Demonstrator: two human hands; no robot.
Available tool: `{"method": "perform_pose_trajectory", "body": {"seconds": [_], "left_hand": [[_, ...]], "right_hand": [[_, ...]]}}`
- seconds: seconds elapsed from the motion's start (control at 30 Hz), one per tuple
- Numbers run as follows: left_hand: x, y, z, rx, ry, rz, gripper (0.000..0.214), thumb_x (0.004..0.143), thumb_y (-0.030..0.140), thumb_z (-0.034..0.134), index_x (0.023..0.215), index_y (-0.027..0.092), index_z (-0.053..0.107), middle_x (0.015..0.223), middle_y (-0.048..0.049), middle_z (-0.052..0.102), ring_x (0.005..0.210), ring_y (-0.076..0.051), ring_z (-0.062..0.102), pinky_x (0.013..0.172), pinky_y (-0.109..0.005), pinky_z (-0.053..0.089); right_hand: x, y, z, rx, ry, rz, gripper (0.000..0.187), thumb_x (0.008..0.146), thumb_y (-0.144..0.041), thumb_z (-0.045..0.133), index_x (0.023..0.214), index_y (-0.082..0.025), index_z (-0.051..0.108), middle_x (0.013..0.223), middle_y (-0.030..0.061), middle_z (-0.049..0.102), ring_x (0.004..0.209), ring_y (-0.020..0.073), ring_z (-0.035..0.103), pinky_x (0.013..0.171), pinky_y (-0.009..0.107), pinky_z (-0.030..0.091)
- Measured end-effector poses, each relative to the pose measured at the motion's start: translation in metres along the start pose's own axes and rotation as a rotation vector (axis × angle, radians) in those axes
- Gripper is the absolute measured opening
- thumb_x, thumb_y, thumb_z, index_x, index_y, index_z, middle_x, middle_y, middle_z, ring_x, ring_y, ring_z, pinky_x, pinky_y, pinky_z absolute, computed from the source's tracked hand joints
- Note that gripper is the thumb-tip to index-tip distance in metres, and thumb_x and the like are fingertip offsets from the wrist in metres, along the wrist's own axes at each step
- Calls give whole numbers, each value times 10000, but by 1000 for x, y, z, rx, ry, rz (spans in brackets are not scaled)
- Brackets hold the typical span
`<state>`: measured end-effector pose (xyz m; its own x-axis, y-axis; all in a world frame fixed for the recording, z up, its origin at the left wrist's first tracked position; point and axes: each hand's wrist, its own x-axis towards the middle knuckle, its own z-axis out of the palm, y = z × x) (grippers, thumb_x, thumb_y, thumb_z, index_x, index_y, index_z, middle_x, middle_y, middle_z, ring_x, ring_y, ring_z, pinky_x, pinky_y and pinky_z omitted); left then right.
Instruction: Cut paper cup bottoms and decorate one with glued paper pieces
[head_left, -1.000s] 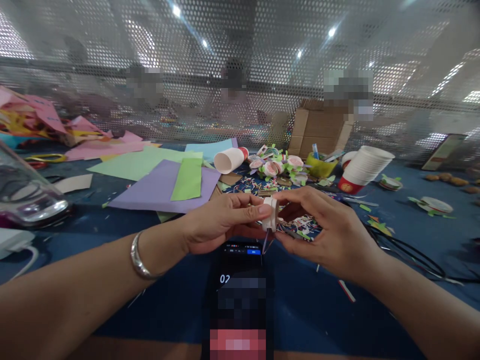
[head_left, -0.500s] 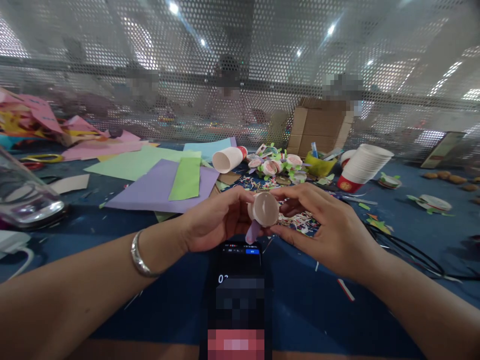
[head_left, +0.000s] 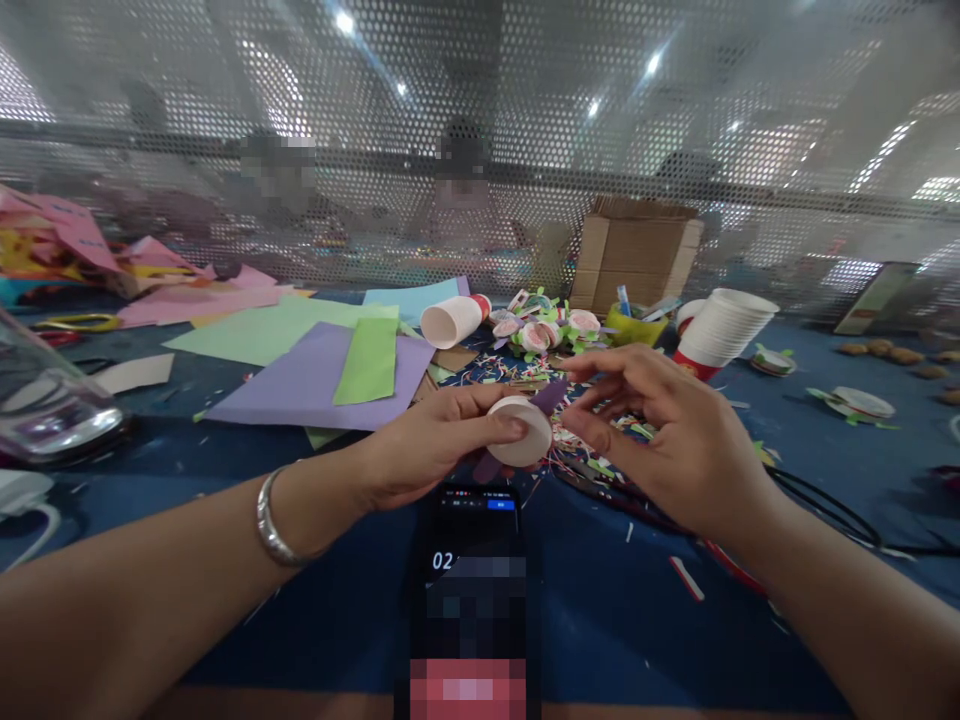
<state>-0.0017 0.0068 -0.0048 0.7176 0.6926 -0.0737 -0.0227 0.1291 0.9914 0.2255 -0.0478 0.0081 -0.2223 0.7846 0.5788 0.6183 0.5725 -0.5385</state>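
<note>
One white disc [head_left: 526, 450] is hanging over the table [head_left: 622, 640], inward of its near edge, purple strips [head_left: 552, 395] jutting from opposite sides. Left hand [head_left: 427, 445] is pinching it, thumb pressing the face; right hand [head_left: 660, 430] is standing with fingers parted just beside one strip, contact unclear. Step in hand, by my reading: steadying the disc while tending that strip; next move likely calls for a light fingertip pinch. Phone [head_left: 480, 530] is showing toward the near edge; scraps [head_left: 517, 370] and decorated discs [head_left: 541, 336] are lying toward the far edge.
</note>
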Motion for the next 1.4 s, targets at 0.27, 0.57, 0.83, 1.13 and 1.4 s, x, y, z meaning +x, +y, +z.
{"method": "perform_pose_trajectory", "body": {"seconds": [0.27, 0.57, 0.83, 1.13, 1.4], "left_hand": [[-2, 2, -1, 216, -84, 6, 284, 944, 425, 667, 1023, 160, 731, 917, -59, 731, 716, -114, 568, 589, -221, 394], [-1, -1, 3, 145, -105, -43, 328, 950, 496, 645, 1046, 190, 712, 912, -61, 742, 738, -138, 605, 571, -242, 378], [-2, 2, 1, 149, -97, -48, 311, 960, 454, 641, 1036, 168, 736, 912, -72, 755, 748, -134, 625, 619, -242, 390], [-2, 5, 1, 179, -96, -40, 286, 980, 419, 626, 1019, 154, 727, 863, -40, 735, 689, -91, 562, 562, -204, 345], [2, 0, -4, 14, 187, 76, 377, 748, 244, 873, 1059, 162, 676, 950, -32, 756, 847, -146, 680, 809, -290, 498]], "right_hand": [[5, -2, -4, 46, -102, 167, 121, 964, -295, 648, 877, -215, 674, 777, -12, 680, 697, 122, 601, 589, 250, 457], [5, -2, 0, 108, -171, 223, 155, 957, -340, 629, 870, -214, 651, 774, -7, 678, 683, 133, 581, 575, 268, 445], [6, -3, -1, 103, -127, 226, 150, 952, -321, 634, 852, -211, 649, 733, -21, 640, 637, 114, 534, 549, 254, 411], [6, 0, -1, 143, -124, 267, 149, 941, -318, 631, 843, -207, 643, 719, -20, 624, 632, 116, 539, 551, 253, 417], [7, 1, -4, 128, -98, 297, 162, 931, -329, 643, 826, -206, 641, 707, -13, 618, 625, 124, 547, 555, 263, 422]]}}
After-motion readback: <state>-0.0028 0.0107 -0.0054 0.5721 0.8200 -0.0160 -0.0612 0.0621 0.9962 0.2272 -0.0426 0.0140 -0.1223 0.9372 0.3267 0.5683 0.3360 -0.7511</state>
